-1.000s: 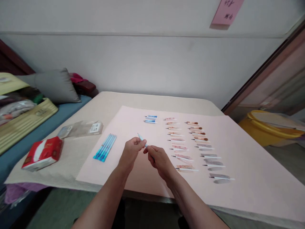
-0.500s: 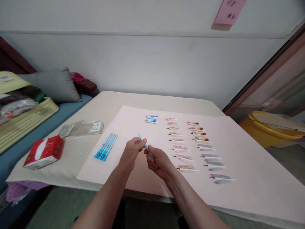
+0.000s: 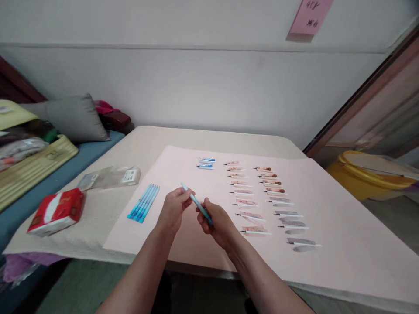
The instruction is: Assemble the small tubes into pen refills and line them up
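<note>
A slim light-blue pen (image 3: 197,204) slants between my two hands above the pink sheet (image 3: 131,246). My left hand (image 3: 173,208) pinches it near its upper-left end with thumb and fingers. The lower-right end sits in the closed fingers of my right hand (image 3: 218,221). Left of my hands, several blue pens (image 3: 144,204) lie side by side. Farther back are two short blue pen parts (image 3: 206,165), each with a thin white stick alongside.
Several pink, brown and grey pen pieces (image 3: 250,216) with white sticks lie in two columns to the right. A red tissue pack (image 3: 58,213) and a clear plastic bag (image 3: 111,178) rest on the cloth at left. A yellow bin (image 3: 348,181) stands beyond the table's right side.
My hands have drifted a little farther apart and show more of the pen between them. My left hand has shifted slightly left. The pieces on the sheet lie as before.
</note>
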Tool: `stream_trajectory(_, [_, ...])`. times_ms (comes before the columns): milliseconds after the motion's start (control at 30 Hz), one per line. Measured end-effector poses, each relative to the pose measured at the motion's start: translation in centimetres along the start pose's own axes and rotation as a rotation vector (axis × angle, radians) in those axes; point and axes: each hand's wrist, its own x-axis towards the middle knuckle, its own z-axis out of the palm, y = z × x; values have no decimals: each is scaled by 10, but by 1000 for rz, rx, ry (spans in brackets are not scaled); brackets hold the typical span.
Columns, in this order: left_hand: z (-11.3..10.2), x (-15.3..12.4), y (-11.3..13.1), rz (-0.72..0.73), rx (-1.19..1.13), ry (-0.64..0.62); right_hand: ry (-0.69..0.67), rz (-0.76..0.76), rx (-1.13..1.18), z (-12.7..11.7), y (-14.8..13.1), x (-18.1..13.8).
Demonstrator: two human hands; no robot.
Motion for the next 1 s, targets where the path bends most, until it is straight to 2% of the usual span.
stream_trajectory(133, [-5,4,3,-16,-28,62,84,-135,-277,0,0,1])
stream_trajectory(300, [-5,3,8,-71,-57,52,283,-453,-973,2,1,-2])
stream_trajectory(367, [-5,2,9,-87,-29,52,324,-508,-1186,4,2,-4])
stream_trajectory(433, [-5,2,8,-89,42,84,337,-532,-1287,6,3,-6])
stream_trajectory(500, [-4,1,6,-72,114,117,339,-536,-1260,6,3,-6])
stream_trajectory(567, [-4,2,4,-40,144,115,313,-511,-1096,6,1,-5])
stream_trajectory(633, [-4,2,3,-18,130,77,239,-420,-805,5,-2,-4])
stream_trajectory(733, [-3,3,2,-13,107,13,103,-199,-331,3,-6,-3])
stream_trajectory(800, [-2,2,2,-16,107,1,55,-112,-150,3,-7,-2])
stream_trajectory(867, [2,-1,1,-17,118,22,54,-110,-109,3,-7,-1])
stream_trajectory(1000, [8,-6,-1,-26,147,21,117,-181,-203,4,-6,-1])
